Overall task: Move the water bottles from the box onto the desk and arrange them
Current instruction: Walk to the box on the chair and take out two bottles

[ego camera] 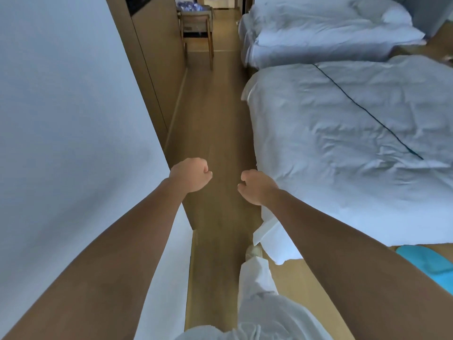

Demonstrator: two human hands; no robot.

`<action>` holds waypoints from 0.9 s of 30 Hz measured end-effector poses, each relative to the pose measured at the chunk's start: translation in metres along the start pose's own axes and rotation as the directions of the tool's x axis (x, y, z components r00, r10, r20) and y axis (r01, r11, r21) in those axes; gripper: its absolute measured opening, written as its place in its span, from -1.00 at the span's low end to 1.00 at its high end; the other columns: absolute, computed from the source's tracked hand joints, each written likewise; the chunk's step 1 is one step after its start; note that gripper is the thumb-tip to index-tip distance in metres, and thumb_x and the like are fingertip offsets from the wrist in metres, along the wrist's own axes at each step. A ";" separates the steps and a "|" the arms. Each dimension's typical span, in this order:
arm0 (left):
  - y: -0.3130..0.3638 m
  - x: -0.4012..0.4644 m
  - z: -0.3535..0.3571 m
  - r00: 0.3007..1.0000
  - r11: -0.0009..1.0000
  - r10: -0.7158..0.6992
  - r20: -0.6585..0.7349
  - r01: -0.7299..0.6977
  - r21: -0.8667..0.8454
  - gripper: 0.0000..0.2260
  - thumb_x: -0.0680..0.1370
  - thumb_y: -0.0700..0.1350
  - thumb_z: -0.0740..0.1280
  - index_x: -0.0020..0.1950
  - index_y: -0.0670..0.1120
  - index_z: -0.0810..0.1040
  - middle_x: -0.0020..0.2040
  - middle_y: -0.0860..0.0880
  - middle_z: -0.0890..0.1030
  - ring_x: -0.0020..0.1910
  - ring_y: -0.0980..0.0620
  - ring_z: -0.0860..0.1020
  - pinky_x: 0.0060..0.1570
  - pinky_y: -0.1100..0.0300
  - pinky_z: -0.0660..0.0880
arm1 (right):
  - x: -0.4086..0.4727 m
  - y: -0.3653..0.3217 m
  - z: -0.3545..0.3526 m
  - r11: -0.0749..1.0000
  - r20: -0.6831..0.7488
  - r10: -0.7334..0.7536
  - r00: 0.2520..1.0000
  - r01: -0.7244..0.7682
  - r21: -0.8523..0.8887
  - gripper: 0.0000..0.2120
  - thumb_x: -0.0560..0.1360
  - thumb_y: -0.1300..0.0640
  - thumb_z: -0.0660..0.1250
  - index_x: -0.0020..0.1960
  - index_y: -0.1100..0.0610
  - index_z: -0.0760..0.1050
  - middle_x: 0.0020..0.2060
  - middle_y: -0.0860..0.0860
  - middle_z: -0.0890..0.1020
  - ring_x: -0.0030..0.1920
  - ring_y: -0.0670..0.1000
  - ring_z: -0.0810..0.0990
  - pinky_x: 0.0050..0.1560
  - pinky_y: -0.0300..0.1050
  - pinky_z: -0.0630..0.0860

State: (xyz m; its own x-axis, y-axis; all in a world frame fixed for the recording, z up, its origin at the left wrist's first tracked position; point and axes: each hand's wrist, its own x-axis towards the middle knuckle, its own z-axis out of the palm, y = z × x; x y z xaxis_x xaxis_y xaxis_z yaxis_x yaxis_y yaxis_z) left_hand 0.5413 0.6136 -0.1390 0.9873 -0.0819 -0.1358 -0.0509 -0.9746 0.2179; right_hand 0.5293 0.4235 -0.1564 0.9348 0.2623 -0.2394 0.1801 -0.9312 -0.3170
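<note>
Nearest the camera, a leg in white trousers [256, 276] stepped forward on the wooden floor [215, 123], with a pale shoe [253, 252] at its tip. Both bare forearms stretched out ahead above the floor. The left hand [191, 174] was clenched into a fist and held nothing. The right hand [256, 186] hung with its fingers loosely curled, relaxed, and it too held nothing. The two hands were near each other but apart, with bare floor showing between them.

To the left rose a plain white wall [68, 106], which gave way to a wooden panel [157, 69] running farther along the passage. To the right stood a bed [343, 148] covered in rumpled white bedding, a thin dark cord [367, 111] lying slantwise across it. Low at the right edge, beside the bed's corner, lay something turquoise [426, 263] on the floor; what it was could not be told.

Beyond the first bed was a second bed [318, 30], also in white. At the far end of the passage, on the left, stood the wooden counter [196, 17] on slender legs. On its top sat a cluster of water bottles [190, 6], bluish and too small and blurred to count. Whether they stood in a box or bare on the counter could not be told. They were well apart from both hands.
</note>
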 end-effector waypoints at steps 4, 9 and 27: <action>-0.008 0.075 -0.013 1.000 0.999 -0.024 0.019 0.024 0.036 -0.81 0.58 -0.02 0.17 0.03 -0.07 0.52 -0.06 -0.03 0.59 -0.08 -0.03 0.53 -0.20 0.16 0.39 | 0.076 0.016 -0.020 1.000 0.014 0.008 1.000 -0.007 -0.017 -0.73 0.56 0.12 0.09 0.17 0.22 0.40 0.03 0.10 0.45 0.08 0.09 0.44 0.09 0.03 0.48; -0.016 0.184 -0.037 0.996 0.997 -0.069 0.063 0.067 0.044 -0.80 0.58 -0.03 0.17 0.06 -0.05 0.55 -0.05 -0.03 0.61 -0.06 -0.06 0.56 -0.08 0.10 0.48 | 0.187 0.037 -0.063 1.000 0.031 -0.005 1.000 0.005 -0.011 -0.82 0.56 0.13 0.09 0.06 0.19 0.39 0.07 0.11 0.47 0.06 0.08 0.45 0.07 0.01 0.49; -0.099 0.541 -0.079 0.991 0.993 -0.118 0.065 0.120 -0.016 -0.78 0.57 -0.07 0.20 -0.01 -0.16 0.59 -0.06 -0.13 0.64 -0.12 -0.10 0.60 -0.09 0.03 0.54 | 0.563 0.060 -0.164 0.991 0.078 -0.037 0.996 0.046 -0.128 -0.70 0.53 0.24 0.10 0.18 0.27 0.49 0.15 0.17 0.52 0.12 0.16 0.51 0.09 -0.01 0.51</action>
State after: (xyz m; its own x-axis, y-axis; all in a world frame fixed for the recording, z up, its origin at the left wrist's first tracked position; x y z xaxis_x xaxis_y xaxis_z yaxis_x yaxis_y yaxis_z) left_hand 1.0921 0.6823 -0.1574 0.9746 0.0206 -0.2231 0.0701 -0.9739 0.2159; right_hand 1.1170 0.4740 -0.1597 0.9010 0.3151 -0.2983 0.2611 -0.9428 -0.2074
